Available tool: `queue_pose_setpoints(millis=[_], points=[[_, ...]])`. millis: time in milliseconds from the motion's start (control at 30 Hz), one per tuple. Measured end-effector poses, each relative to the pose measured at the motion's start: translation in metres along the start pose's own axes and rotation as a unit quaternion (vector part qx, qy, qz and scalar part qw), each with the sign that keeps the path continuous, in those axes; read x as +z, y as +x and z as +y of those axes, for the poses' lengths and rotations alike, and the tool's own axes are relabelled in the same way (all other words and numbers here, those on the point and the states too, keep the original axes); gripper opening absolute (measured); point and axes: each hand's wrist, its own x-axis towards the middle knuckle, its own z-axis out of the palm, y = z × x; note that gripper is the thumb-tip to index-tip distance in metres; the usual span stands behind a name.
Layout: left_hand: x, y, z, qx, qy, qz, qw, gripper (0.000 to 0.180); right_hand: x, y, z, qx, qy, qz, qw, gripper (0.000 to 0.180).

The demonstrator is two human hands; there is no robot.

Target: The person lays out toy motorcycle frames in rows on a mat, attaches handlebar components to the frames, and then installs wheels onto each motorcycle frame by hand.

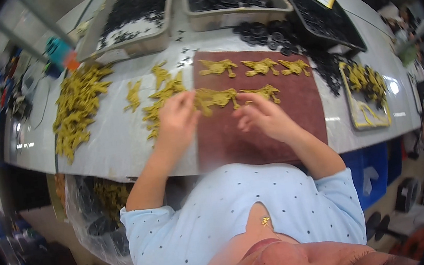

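On the brown-red mat [265,137], several olive-yellow moulded animal-shaped pieces lie in two rows; one far-row piece [260,66] lies at the middle. At the mat's left edge, my left hand [176,116] is pinched on a blurred olive-yellow moulded piece [203,103]. It overlaps a neighbouring piece [222,98] in the near row. My right hand [263,119] is over the mat with its fingers bent and apart, and I see nothing held in it. Its fingertips are close to the right piece [268,92] of that row, partly covering it.
Loose olive-yellow pieces form a large pile [79,105] at far left and a smaller one [164,88] beside the mat. Behind stand grey bins [129,48] [230,20] and a black bin [335,40] of black parts. Black round parts [263,33] lie loose. A yellow-edged tray [368,124] sits right.
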Motion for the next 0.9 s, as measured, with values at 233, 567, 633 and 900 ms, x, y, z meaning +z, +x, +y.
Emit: queue_pose_setpoints(millis=[233,567,633,900], points=[[0.048,0.017,0.053,0.081,-0.028,-0.040,0.996,0.062,-0.017,-0.007,-0.005,-0.066,-0.211,0.170,0.960,0.025],[0.004,0.006,-0.019,-0.081,0.109,0.048,0.990,0.028,-0.206,-0.016,0.043,0.058,-0.362,0.283,0.886,0.033],[-0.003,0.005,-0.054,-0.125,0.155,0.076,0.977,0.029,-0.171,-0.020,0.034,0.030,-0.509,0.320,0.798,0.038],[-0.056,0.019,-0.221,-0.147,0.464,0.003,0.874,0.021,-0.138,-0.006,0.025,-0.121,-0.564,0.358,0.734,0.049]])
